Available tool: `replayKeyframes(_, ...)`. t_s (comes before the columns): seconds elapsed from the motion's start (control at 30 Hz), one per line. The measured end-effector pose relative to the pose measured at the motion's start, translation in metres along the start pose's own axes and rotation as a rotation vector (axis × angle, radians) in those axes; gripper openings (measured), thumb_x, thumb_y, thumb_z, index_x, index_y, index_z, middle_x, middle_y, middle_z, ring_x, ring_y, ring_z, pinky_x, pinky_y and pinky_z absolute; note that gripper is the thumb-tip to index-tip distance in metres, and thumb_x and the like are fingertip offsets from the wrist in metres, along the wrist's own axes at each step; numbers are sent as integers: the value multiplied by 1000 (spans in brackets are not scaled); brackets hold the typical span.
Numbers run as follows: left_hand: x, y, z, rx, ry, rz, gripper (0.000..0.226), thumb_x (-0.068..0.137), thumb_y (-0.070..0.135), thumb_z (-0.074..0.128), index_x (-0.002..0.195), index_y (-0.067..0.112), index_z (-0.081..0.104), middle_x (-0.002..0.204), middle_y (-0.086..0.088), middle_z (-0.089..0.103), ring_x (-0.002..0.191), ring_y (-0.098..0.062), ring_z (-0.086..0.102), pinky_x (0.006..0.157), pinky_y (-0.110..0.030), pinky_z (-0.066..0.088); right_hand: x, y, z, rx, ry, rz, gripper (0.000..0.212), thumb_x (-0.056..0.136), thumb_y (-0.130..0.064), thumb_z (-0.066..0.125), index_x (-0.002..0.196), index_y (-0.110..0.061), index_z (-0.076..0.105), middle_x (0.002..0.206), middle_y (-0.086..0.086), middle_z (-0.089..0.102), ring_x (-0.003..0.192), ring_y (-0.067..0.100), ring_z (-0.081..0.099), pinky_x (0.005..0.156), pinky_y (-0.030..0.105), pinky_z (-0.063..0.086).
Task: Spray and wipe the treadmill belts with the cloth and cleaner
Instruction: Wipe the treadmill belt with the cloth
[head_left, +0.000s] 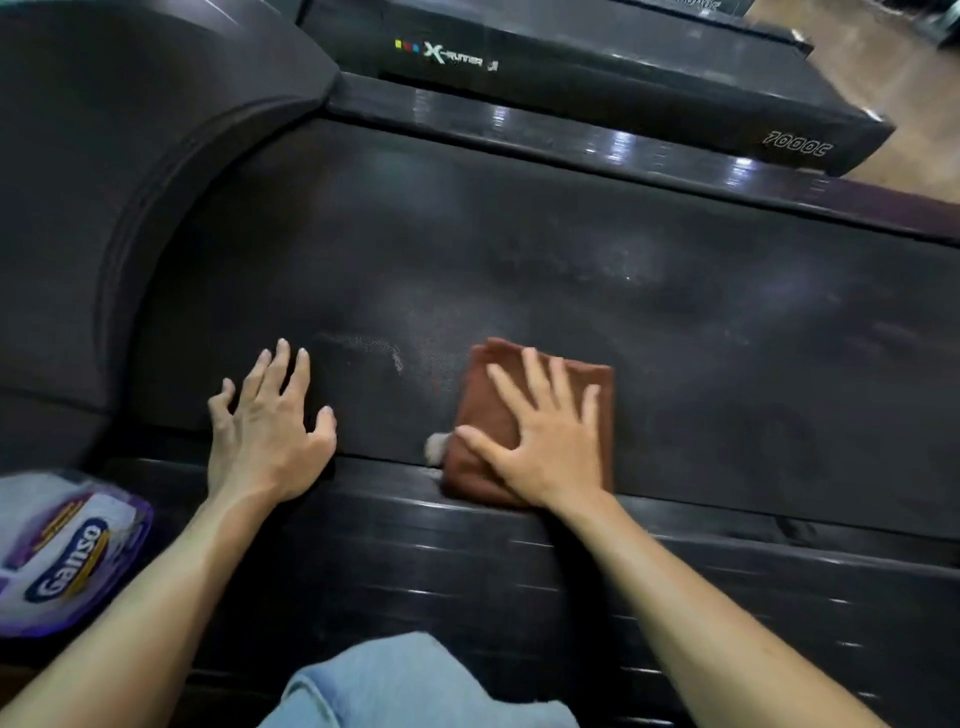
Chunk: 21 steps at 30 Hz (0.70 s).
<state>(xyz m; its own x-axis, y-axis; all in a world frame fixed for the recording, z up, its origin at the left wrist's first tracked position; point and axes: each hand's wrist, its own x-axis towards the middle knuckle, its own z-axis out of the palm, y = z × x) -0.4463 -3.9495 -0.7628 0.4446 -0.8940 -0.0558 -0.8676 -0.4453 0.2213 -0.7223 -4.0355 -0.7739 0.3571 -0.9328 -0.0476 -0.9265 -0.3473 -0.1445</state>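
Hands flat: right presses folded brown cloth, textured belt.

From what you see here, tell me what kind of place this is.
Probably a gym: the right hand presses a brown cloth on a treadmill belt, and a second treadmill marked X-Runner stands beside it on wood-look floor.

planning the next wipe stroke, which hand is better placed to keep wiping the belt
Right. The right hand already presses flat on the folded brown cloth at the near edge of the belt. The left hand rests bare on the belt, holding nothing.
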Motion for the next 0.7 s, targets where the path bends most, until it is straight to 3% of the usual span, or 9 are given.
replayKeyframes(0.1, 1, 2, 1, 11, 6, -2, 73, 99, 44, 42, 164, 23, 17, 172, 4, 4, 157, -12, 1, 125, -47, 4, 39, 28, -12, 15, -21, 306, 93, 82, -95, 17, 162, -48, 11, 174, -4, -9, 159, 27, -12, 122, 67, -6)
replayKeyframes(0.17, 2, 3, 0, 9, 4, -7, 72, 99, 44, 42, 163, 23, 17, 172, 4, 5, 157, -11, 1, 125, -46, 4, 72, 14, -15, 35, -15, 348, 93, 86, -92, 18, 164, -43, 9, 174, 2, -10, 158, 33, -13, 121, 69, -6)
replayKeyframes(0.27, 1, 2, 0, 6, 6, -7, 72, 99, 43, 44, 163, 23, 18, 172, 4, 5, 157, -11, 1, 124, -46, 4, 89, -30, -7, 21, -9, 126, 88, 88, -89, 21, 163, -45, 8, 174, 2, -10, 158, 34, -14, 121, 69, -7)
replayKeyframes(0.37, 2, 2, -2, 2, 9, 1, 72, 99, 42, 47, 163, 22, 20, 172, 3, 7, 157, -12, 3, 124, -47, 7, 49, -53, 0, 38, -35, -179, 85, 86, -90, 26, 161, -52, 14, 174, -4, -6, 159, 28, -12, 121, 67, -4)
replayKeyframes(0.43, 1, 1, -1, 2, 7, 2, 72, 99, 42, 47, 163, 22, 20, 172, 3, 6, 157, -11, 3, 124, -47, 7, 12, -37, 4, 28, -14, -207, 85, 84, -91, 25, 160, -54, 16, 174, -8, -6, 160, 24, -10, 122, 66, -4)
replayKeyframes(0.6, 1, 4, 0, 9, 13, 2, 72, 100, 42, 45, 163, 22, 18, 172, 3, 5, 157, -11, 2, 125, -47, 6, 21, 40, -14, 16, -19, 341, 92, 82, -95, 17, 162, -50, 9, 173, -5, -11, 159, 25, -13, 123, 64, -7)
replayKeyframes(0.7, 1, 5, 0, 21, 13, -6, 72, 99, 42, 44, 163, 22, 19, 172, 2, 6, 157, -12, 2, 124, -48, 6, 75, 22, -21, 42, -17, 449, 92, 87, -91, 14, 164, -42, 5, 173, 5, -10, 158, 35, -13, 120, 69, -5)
